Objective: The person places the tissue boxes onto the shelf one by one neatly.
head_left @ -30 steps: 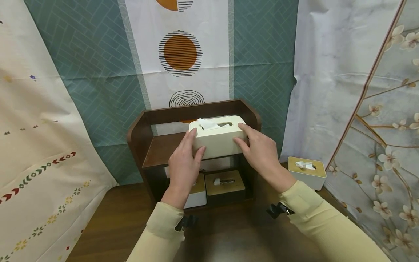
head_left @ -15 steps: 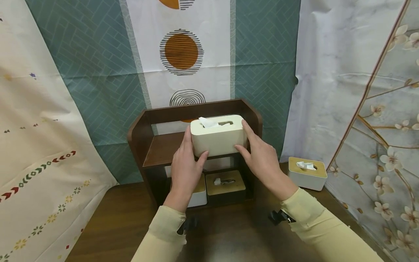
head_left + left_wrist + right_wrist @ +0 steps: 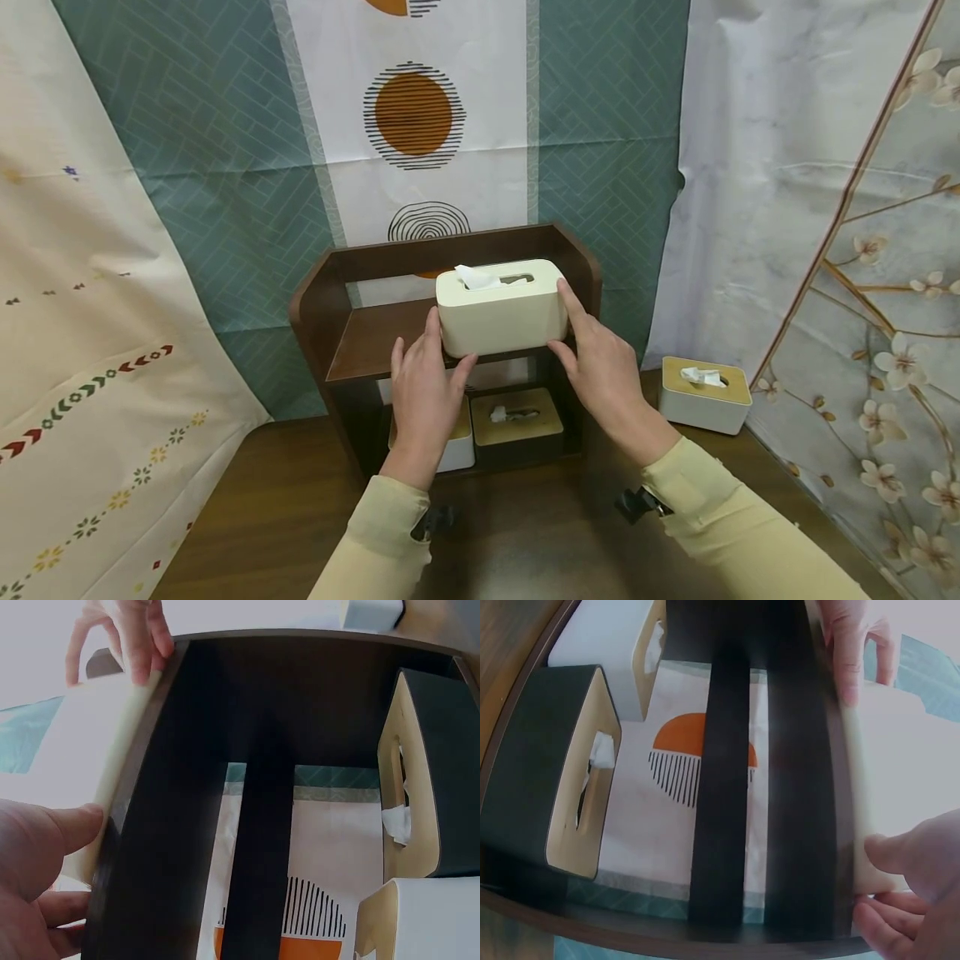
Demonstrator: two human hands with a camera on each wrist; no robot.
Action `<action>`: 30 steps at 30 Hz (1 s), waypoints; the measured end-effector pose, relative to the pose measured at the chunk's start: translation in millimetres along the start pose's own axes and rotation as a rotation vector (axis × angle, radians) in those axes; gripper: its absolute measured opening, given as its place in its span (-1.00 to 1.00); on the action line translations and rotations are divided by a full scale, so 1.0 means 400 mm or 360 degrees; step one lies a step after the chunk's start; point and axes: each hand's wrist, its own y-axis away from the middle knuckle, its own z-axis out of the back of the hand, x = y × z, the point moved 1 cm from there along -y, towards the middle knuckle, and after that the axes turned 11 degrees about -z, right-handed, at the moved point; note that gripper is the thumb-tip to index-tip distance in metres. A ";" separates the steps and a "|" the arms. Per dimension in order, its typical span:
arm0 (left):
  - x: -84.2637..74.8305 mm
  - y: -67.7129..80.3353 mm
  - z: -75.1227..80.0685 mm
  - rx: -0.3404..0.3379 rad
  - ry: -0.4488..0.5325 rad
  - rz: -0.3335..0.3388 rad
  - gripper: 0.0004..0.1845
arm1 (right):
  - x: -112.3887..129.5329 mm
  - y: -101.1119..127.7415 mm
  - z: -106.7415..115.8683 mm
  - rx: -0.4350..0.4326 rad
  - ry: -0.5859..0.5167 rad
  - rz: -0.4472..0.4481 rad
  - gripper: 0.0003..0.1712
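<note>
A cream tissue box (image 3: 502,321) with a tissue poking from its oval slot sits at the front of the upper shelf (image 3: 378,337). My left hand (image 3: 423,400) is at its left end, fingers mostly straight, thumb by the lower front corner. At the right end, my right hand (image 3: 603,358) has its index finger extended along the side and its thumb at the lower front corner. Both wrist views show a thumb against the box front: the left thumb (image 3: 79,825) and the right thumb (image 3: 892,851). The box's back is hidden.
Below, a black tissue box (image 3: 517,425) with a wooden lid stands beside a white one (image 3: 456,452), partly behind my left hand. Another white tissue box (image 3: 703,404) stands on the table (image 3: 277,492) right of the brown shelf unit. Patterned cloths hang behind and at both sides.
The fingers have slid off the box's top corners to its ends and loosened; the left fingers are more spread. The box has shifted only slightly in view.
</note>
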 end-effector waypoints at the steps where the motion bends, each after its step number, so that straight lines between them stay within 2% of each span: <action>1: 0.001 -0.002 -0.001 -0.0002 -0.0008 -0.0001 0.01 | -0.001 -0.002 -0.001 -0.0005 0.0002 0.0007 0.22; 17: 0.004 -0.007 -0.013 -0.0038 -0.0001 -0.0004 0.02 | -0.012 -0.007 -0.013 -0.0038 -0.0002 0.0066 0.22; 30: 0.000 0.004 -0.009 0.0001 0.0006 0.0052 0.07 | -0.015 0.016 -0.001 -0.0023 -0.0084 0.0069 0.28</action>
